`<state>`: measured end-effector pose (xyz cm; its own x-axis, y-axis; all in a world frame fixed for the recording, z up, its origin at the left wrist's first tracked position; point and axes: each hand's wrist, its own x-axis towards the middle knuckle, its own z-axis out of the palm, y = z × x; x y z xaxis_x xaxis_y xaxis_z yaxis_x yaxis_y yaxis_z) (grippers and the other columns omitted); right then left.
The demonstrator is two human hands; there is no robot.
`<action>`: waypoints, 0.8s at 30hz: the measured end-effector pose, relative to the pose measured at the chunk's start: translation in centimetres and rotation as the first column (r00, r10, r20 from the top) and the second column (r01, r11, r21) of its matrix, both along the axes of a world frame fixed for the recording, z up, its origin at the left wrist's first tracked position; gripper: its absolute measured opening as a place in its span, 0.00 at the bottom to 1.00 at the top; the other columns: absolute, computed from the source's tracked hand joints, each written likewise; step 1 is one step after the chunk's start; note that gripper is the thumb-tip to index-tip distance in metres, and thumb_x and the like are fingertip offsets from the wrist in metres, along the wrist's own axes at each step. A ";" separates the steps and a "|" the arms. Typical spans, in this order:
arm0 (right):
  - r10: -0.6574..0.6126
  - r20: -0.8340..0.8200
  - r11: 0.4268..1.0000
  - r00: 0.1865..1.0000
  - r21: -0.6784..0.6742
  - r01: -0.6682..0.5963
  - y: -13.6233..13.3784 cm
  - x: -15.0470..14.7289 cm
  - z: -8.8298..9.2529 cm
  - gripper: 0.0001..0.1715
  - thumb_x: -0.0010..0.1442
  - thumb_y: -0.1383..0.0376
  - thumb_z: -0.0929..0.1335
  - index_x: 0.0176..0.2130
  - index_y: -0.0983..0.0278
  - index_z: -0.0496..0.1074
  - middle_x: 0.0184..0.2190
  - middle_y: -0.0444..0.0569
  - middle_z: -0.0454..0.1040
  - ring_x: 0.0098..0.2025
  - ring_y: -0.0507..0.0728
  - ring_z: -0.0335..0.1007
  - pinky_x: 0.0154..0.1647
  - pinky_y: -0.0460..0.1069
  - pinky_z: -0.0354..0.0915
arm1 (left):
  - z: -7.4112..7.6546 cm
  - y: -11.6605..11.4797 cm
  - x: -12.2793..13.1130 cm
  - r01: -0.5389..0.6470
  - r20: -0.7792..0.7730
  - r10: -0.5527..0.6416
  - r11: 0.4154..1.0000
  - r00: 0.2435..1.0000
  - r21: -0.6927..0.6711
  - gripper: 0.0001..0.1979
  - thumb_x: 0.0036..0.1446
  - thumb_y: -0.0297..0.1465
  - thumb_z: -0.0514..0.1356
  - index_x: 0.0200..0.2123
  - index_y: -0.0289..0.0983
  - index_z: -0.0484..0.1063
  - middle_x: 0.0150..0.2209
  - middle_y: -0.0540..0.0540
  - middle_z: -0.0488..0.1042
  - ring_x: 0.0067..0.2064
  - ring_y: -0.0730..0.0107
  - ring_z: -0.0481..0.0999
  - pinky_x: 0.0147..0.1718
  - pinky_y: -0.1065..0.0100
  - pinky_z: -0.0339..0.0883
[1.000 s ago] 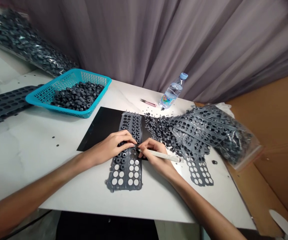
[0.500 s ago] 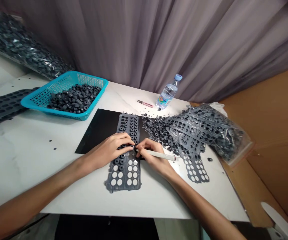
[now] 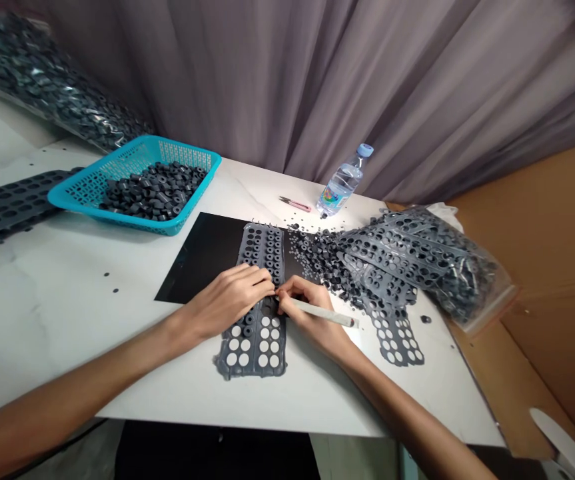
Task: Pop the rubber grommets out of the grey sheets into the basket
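Observation:
My left hand [image 3: 240,293] rests across the dark grey rubber sheet [image 3: 254,347], thumb and fingers drawn together in a pinch; whatever lies at their tips is hidden. In my right hand [image 3: 312,307] is a slim white pen-like tool [image 3: 327,312], gripped like a pen. Its tip meets the left fingertips over the sheet and cannot be made out. Small black rubber rings [image 3: 274,250] fill the sheet's far part, while several near holes are open and show the white table. The sheet's far part lies over a black mat [image 3: 202,257].
A turquoise basket [image 3: 167,230] of black rings stands at left, before a full plastic bag [image 3: 57,87]. Pink-handled thread snips [image 3: 297,204] and a water bottle [image 3: 342,183] are behind. Loose rings [image 3: 320,253], punched sheets [image 3: 392,250] and another bag [image 3: 472,280] lie right.
The view has shifted slightly. My left fingers and thumb have closed together and come nearer my right fingertips. The white tool stays in my right hand at nearly the same spot.

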<state>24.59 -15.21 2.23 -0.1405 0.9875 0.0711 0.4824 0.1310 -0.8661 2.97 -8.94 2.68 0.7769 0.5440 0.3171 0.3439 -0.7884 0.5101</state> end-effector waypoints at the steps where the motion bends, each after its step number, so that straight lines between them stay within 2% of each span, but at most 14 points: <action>1: -0.003 0.014 1.000 1.000 0.008 0.003 -0.1 0.0 0.0 0.08 0.68 0.63 0.67 0.36 0.61 0.75 0.31 0.44 0.78 0.33 0.55 0.72 0.35 0.49 0.65 | 0.3 -0.1 0.1 -0.048 0.077 0.051 0.998 0.996 -0.038 0.13 0.75 0.31 0.53 0.44 0.37 0.79 0.47 0.43 0.79 0.50 0.58 0.78 0.55 0.55 0.70; 3: -0.008 0.018 1.000 1.000 0.005 0.008 -0.1 -0.1 -0.1 0.07 0.68 0.62 0.68 0.36 0.61 0.74 0.31 0.45 0.78 0.33 0.56 0.72 0.35 0.49 0.65 | 1.1 0.2 -0.1 -0.175 0.263 0.237 0.956 0.935 -0.237 0.11 0.74 0.36 0.57 0.42 0.38 0.78 0.44 0.44 0.80 0.47 0.61 0.79 0.53 0.58 0.72; 4: -0.011 0.003 1.000 1.000 -0.011 0.011 -0.1 -0.1 -0.1 0.07 0.67 0.62 0.68 0.36 0.61 0.74 0.32 0.45 0.78 0.33 0.56 0.73 0.35 0.49 0.65 | 1.5 0.6 -0.3 -0.214 0.332 0.348 0.901 0.877 -0.378 0.11 0.72 0.39 0.60 0.42 0.38 0.77 0.43 0.45 0.80 0.46 0.61 0.79 0.51 0.59 0.74; 6: -0.024 -0.078 0.997 0.997 -0.072 0.018 0.0 -0.1 -0.3 0.08 0.68 0.62 0.68 0.37 0.61 0.75 0.31 0.46 0.79 0.33 0.56 0.74 0.35 0.48 0.65 | 2.3 1.5 -1.1 -0.149 0.376 0.478 0.753 0.794 -0.641 0.13 0.68 0.42 0.63 0.44 0.38 0.78 0.42 0.44 0.80 0.45 0.62 0.80 0.48 0.62 0.76; 8: -0.053 -0.202 0.991 0.978 -0.128 0.028 0.2 0.0 -0.4 0.08 0.69 0.61 0.68 0.38 0.62 0.74 0.30 0.46 0.79 0.32 0.55 0.74 0.33 0.48 0.66 | 2.6 2.2 -1.8 -0.017 0.360 0.501 0.601 0.787 -0.799 0.14 0.66 0.42 0.66 0.45 0.37 0.79 0.46 0.43 0.80 0.49 0.61 0.81 0.51 0.62 0.76; 10: -0.092 -0.295 0.988 0.951 -0.143 0.051 0.5 0.3 -0.4 0.10 0.69 0.59 0.68 0.39 0.63 0.74 0.28 0.45 0.78 0.28 0.53 0.72 0.30 0.47 0.66 | 2.5 2.5 -2.2 0.078 0.334 0.491 0.470 0.805 -0.879 0.13 0.65 0.39 0.67 0.46 0.37 0.80 0.50 0.42 0.80 0.54 0.60 0.80 0.57 0.61 0.74; 13: -0.156 -0.337 0.985 0.929 -0.128 0.119 0.9 0.8 -0.3 0.11 0.69 0.58 0.68 0.39 0.63 0.75 0.26 0.44 0.76 0.23 0.51 0.68 0.26 0.46 0.62 | 1.8 2.1 -2.0 0.146 0.297 0.475 0.329 0.828 -0.933 0.12 0.65 0.36 0.68 0.48 0.37 0.80 0.54 0.41 0.80 0.58 0.58 0.79 0.63 0.59 0.70; 16: -0.191 -0.341 0.979 0.920 -0.135 0.153 1.1 0.9 -0.3 0.11 0.68 0.58 0.69 0.39 0.63 0.75 0.25 0.44 0.75 0.22 0.51 0.67 0.23 0.46 0.60 | 1.1 1.6 -1.5 0.149 0.242 0.437 0.236 0.866 -0.960 0.16 0.65 0.37 0.68 0.53 0.37 0.79 0.55 0.39 0.81 0.59 0.56 0.80 0.66 0.58 0.68; 18: -0.192 -0.336 0.978 0.922 -0.143 0.151 1.1 0.9 -0.5 0.10 0.67 0.58 0.70 0.39 0.63 0.75 0.25 0.44 0.75 0.23 0.51 0.68 0.23 0.46 0.60 | 0.8 1.3 -1.3 0.144 0.215 0.412 0.198 0.885 -0.970 0.19 0.66 0.39 0.67 0.55 0.36 0.78 0.54 0.38 0.82 0.60 0.56 0.80 0.66 0.57 0.67; 21: -0.189 -0.326 0.978 0.926 -0.151 0.147 1.1 0.8 -0.8 0.10 0.67 0.58 0.70 0.39 0.62 0.75 0.25 0.44 0.75 0.23 0.51 0.68 0.23 0.46 0.60 | 0.8 1.2 -1.2 0.150 0.214 0.397 0.185 0.892 -0.971 0.21 0.67 0.41 0.66 0.58 0.35 0.77 0.54 0.36 0.83 0.61 0.57 0.79 0.66 0.58 0.68; 24: -0.181 -0.319 0.980 0.930 -0.142 0.142 1.0 0.8 -0.9 0.11 0.67 0.57 0.70 0.38 0.62 0.74 0.25 0.44 0.75 0.24 0.52 0.68 0.24 0.46 0.62 | 1.1 1.2 -1.2 0.145 0.214 0.372 0.204 0.903 -0.968 0.22 0.68 0.42 0.65 0.59 0.36 0.76 0.55 0.36 0.82 0.60 0.56 0.79 0.64 0.58 0.71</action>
